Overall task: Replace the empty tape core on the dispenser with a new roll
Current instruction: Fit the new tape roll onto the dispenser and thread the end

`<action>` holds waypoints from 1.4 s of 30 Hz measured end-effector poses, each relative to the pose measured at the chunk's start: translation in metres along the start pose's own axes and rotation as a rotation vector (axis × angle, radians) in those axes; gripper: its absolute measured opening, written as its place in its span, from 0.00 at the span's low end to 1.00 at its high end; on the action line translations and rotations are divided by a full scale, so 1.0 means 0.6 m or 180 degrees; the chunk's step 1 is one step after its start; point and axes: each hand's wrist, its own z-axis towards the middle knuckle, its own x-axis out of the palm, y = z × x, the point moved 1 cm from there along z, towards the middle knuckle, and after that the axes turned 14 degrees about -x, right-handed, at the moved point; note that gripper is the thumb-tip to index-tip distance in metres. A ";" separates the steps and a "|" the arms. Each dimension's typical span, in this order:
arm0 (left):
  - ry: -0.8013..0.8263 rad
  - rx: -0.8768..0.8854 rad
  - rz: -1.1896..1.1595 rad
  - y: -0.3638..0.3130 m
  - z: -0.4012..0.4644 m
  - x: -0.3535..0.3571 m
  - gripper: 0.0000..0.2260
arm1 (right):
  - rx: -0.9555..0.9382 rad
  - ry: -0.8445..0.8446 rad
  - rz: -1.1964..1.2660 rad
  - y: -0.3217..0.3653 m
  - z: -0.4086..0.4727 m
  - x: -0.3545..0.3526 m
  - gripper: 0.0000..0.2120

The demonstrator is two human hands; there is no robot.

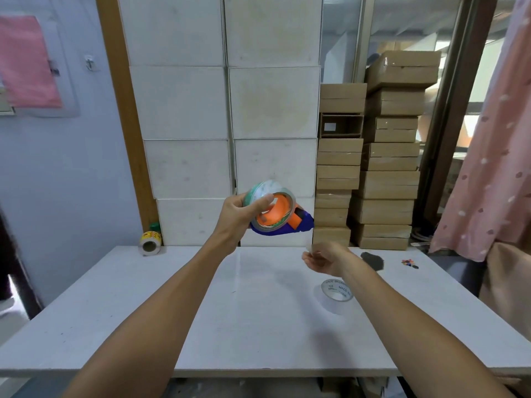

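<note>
In my left hand (238, 214), raised above the counter (172, 311), I clamp the new roll (268, 198) on the dispenser (283, 222), steadying it; my right hand (324, 258) hangs half-open, empty, above the empty core (336, 290).

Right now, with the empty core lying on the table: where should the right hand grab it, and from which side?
Come from above. The empty core lies flat on the table, hole up, so its thin ring wall is the part to pinch: one finger inside, thumb outside. The near-right rim looks best, since it faces the right hand hovering just behind it. Nothing crowds it.
</note>
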 end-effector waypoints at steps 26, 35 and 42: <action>-0.0619 -0.0038 -0.0746 0.045 -0.004 0.045 0.15 | -0.0157 0.0480 0.1967 0.005 -0.059 0.118 0.11; -0.0682 0.0251 -0.0552 0.027 -0.003 0.052 0.20 | -0.0485 0.0721 0.1694 0.005 -0.064 0.125 0.17; -0.0701 0.0272 -0.0547 0.016 0.001 0.052 0.20 | -0.0907 0.0865 0.1465 -0.002 -0.071 0.135 0.19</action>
